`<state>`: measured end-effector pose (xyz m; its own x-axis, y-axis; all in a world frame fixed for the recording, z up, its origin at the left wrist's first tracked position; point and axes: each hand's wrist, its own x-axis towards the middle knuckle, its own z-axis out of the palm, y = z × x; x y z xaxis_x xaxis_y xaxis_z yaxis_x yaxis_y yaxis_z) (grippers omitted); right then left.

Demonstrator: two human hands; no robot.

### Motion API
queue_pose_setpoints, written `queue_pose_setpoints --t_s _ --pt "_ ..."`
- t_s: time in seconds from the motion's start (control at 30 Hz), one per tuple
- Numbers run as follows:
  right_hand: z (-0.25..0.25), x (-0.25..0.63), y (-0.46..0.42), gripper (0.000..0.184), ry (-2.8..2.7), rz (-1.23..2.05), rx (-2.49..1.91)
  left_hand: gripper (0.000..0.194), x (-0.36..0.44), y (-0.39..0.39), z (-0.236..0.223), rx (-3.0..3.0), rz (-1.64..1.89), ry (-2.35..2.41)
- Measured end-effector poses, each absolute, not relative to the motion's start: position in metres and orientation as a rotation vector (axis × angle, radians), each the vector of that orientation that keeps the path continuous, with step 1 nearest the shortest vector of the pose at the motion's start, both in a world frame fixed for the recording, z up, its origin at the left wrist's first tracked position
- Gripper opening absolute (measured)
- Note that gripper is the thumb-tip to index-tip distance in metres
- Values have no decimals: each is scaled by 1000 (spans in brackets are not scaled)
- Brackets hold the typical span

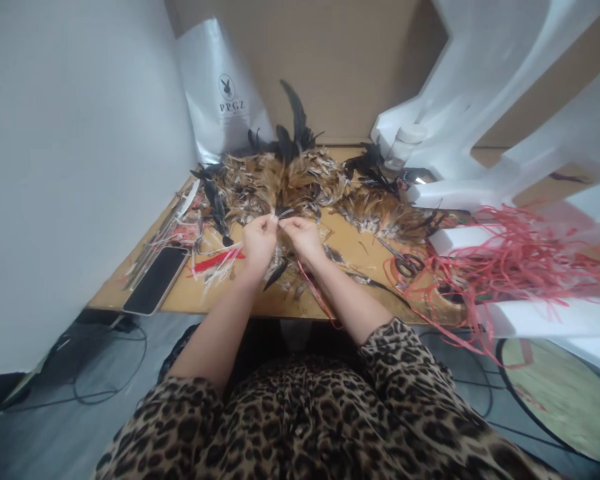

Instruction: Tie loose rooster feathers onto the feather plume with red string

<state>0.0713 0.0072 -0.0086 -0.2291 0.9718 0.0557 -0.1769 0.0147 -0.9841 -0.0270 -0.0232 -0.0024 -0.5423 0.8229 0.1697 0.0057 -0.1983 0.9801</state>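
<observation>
The two bare hands meet over the near edge of a wide heap of brown, tan and black feathers. Between and just above their fingertips shows a thin, dark, feather-like strand, too small and blurred to make out fully. It lies at the very tips of the fingers, with the brown feathers of the heap directly beyond it.

The left hand has its thumb and forefinger drawn together in a pinch at the left end of this strand. The right hand is pinched too, its thumb and forefinger closed at the strand's right side. The fingertips of both hands are side by side, nearly touching; whether they touch cannot be told.

A narrow pink-red plastic ribbon runs from beside the right wrist down to the near edge of the yellow-brown tabletop. Under and between the wrists lie loose feather scraps, dark and pale. To the left of the left hand is a flat bright-red strip with white strands across it. Dark-handled scissors lie well to the right of the right hand, near a tangle of pink-red ribbon. A black-screened phone lies at the table's left.
</observation>
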Motion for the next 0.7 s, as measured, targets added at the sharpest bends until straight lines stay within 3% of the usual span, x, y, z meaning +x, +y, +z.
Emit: queue_pose_setpoints --t_s 0.43,0.7 --pt "1 79 13 26 -1071 1482 -972 27 -3 -37 11 1444 1833 1512" --pt "4 79 7 27 -958 1624 -898 36 -11 -39 -2 2074 1370 2090"
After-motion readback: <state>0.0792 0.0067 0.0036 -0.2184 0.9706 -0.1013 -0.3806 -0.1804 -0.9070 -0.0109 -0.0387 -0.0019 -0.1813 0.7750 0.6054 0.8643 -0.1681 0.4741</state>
